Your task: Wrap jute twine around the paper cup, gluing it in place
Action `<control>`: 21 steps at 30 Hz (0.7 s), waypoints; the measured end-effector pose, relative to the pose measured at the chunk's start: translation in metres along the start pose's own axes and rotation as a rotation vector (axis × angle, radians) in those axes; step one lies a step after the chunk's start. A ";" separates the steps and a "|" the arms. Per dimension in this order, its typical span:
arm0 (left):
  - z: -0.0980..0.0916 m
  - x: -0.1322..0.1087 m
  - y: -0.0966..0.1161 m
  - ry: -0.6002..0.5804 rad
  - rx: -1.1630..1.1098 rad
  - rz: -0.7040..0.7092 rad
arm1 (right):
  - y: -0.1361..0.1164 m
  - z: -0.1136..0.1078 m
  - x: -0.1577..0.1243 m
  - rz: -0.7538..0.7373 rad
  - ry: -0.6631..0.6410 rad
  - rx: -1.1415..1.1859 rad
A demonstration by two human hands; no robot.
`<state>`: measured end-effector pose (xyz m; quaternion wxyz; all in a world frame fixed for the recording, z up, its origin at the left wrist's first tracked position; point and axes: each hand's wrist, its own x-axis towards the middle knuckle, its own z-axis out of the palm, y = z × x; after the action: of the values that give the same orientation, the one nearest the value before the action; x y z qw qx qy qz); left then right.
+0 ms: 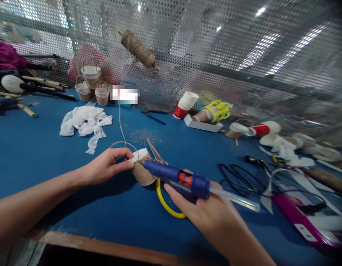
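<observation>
My right hand (pixel 198 207) is wrapped round a blue hot glue gun (pixel 171 171), a clear glue stick (pixel 237 197) poking out of its back. The gun's nozzle meets the side of a small paper cup wound in twine (pixel 143 171), just under its white rim. With thumb and fingers pinched at that rim, my left hand (pixel 112 164) grips the cup, which lies tilted on the blue table. A loose twine strand (pixel 120 122) runs from the cup up toward the back. Beneath the gun lie scissors (pixel 166 203) with yellow handles, partly hidden.
White lace (pixel 83 120) lies at left, before several finished twine cups (pixel 91 77). A twine spool (pixel 139 50) hangs on the perforated metal screen. Pliers (pixel 155 116), stacked paper cups (pixel 186 103), black cables (pixel 240 181) and a purple power strip (pixel 301 218) lie around the table.
</observation>
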<state>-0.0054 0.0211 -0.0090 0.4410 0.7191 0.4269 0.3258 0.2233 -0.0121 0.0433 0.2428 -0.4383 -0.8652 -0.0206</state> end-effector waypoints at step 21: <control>0.000 0.000 0.003 -0.001 -0.018 0.011 | 0.016 -0.008 0.004 -0.156 -0.107 -0.141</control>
<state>-0.0042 0.0205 -0.0067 0.4458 0.7178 0.4197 0.3315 0.2370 -0.0013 0.0496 0.1625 -0.3862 -0.9047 -0.0769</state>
